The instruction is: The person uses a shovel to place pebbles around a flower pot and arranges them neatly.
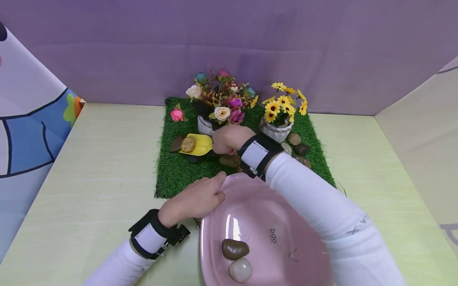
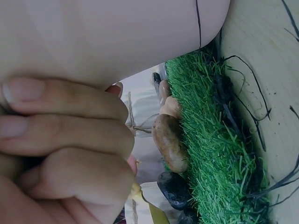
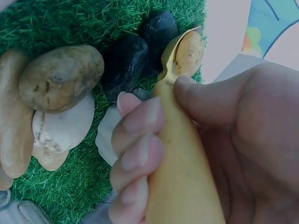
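Note:
My right hand [image 1: 230,139] grips the thick handle of a yellow toy shovel [image 3: 180,154], thumb along its top and fingers wrapped around it. A tan stone [image 1: 188,144] rides in the shovel's scoop, above the green turf mat [image 1: 175,178]. My left hand [image 1: 196,198] holds the far-left rim of a pink basin [image 1: 209,222], with its fingers curled beneath the edge in the left wrist view. Inside the basin lie a brown stone [image 1: 235,249] and a whitish stone [image 1: 240,270]. Dark stones [image 3: 124,65] sit on the turf beside the shovel.
Behind my right hand stand a pot of mixed flowers [image 1: 205,126] and a pot of yellow flowers [image 1: 275,131]. More stones [image 1: 301,149] are at the mat's right. A pink flower [image 1: 177,115] lies at its left. A purple cloth wall [image 1: 143,59] rises behind.

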`<state>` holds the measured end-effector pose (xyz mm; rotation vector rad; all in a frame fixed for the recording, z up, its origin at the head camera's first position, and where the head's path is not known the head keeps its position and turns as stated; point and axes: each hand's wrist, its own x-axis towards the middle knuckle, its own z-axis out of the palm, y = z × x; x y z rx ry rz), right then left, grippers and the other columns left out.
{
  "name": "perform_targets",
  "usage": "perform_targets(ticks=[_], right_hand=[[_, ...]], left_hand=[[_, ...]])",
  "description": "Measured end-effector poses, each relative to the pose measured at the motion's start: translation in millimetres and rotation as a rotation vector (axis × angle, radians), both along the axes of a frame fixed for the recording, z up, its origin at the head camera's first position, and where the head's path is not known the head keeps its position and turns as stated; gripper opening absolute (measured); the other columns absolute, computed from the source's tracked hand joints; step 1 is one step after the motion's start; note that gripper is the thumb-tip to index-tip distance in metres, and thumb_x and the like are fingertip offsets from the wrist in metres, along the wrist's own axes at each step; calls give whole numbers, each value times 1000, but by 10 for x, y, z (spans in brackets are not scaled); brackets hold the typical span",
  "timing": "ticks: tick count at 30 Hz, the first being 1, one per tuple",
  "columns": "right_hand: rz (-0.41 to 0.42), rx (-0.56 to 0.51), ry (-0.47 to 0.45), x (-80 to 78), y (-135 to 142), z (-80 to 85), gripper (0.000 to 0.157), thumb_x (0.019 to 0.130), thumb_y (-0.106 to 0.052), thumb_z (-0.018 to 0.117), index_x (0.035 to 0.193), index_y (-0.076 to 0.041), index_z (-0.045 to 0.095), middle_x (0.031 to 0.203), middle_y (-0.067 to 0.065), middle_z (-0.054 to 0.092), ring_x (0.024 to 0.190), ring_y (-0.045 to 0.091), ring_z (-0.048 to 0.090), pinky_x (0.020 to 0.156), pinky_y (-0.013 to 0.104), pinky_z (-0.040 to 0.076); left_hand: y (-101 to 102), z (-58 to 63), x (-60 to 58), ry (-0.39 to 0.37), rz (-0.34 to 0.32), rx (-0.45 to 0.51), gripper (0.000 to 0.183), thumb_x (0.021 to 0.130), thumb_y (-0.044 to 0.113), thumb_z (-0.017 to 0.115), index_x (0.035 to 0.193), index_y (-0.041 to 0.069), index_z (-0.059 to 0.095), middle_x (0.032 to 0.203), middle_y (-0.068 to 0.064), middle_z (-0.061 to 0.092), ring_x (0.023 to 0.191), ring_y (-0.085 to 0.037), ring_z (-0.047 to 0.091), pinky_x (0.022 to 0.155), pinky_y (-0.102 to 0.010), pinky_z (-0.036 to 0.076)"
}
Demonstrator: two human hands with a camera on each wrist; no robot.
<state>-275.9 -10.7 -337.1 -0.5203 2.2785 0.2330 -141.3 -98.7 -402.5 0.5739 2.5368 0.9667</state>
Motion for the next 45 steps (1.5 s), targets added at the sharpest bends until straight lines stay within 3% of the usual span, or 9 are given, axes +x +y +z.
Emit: perform_targets(ticks=[4,18,25,34,39,42,45], right_hand=[[-8,-15,15,18,-7,-4,21,99,-18,38,99,-8,57,72,1,40,49,11,34,45,23,31],[79,-54,133,51,58,74,16,93,-15,47,81,-11,57,68,1,45,49,11,33,44,24,31],[21,-80,99,76,136,102,25,98,-23,44,80,-10,57,64,0,45,48,12,37,48,26,34],[-66,-128,61,92,275,122,20,99,-25,42,106,-10,54,70,1,44,50,13,40,51,28,39],[-70,-116,65,83,335,128,41,99,-29,42,134,-7,44,80,4,49,56,15,46,54,29,41],[-63,-99,63,79,360,128,35,100,-28,40,123,-5,54,78,3,49,56,14,45,56,29,41],[-54,-92,71,81,379,133,29,100,-28,40,90,-8,59,71,2,46,51,13,41,54,29,39]], left_hand=[[4,-2,3,-10,3,0,4,95,11,46,97,7,45,63,-2,44,53,-15,50,50,-30,44],[6,6,-4,-18,12,0,4,95,13,46,98,11,46,64,-2,45,55,-14,51,51,-30,45],[5,1,-6,-19,12,1,4,96,13,46,98,10,46,65,-3,46,55,-14,53,52,-30,46],[3,9,0,-16,15,4,4,95,13,46,96,10,46,66,-3,47,54,-14,53,50,-30,46],[6,12,3,-20,15,12,3,95,13,47,96,10,45,67,-4,49,53,-13,55,50,-30,48],[11,15,4,-18,14,12,4,95,13,47,96,10,45,67,-4,49,52,-12,55,50,-30,48],[6,12,-1,-16,13,15,4,95,13,47,96,9,45,67,-4,49,52,-12,55,49,-30,47]])
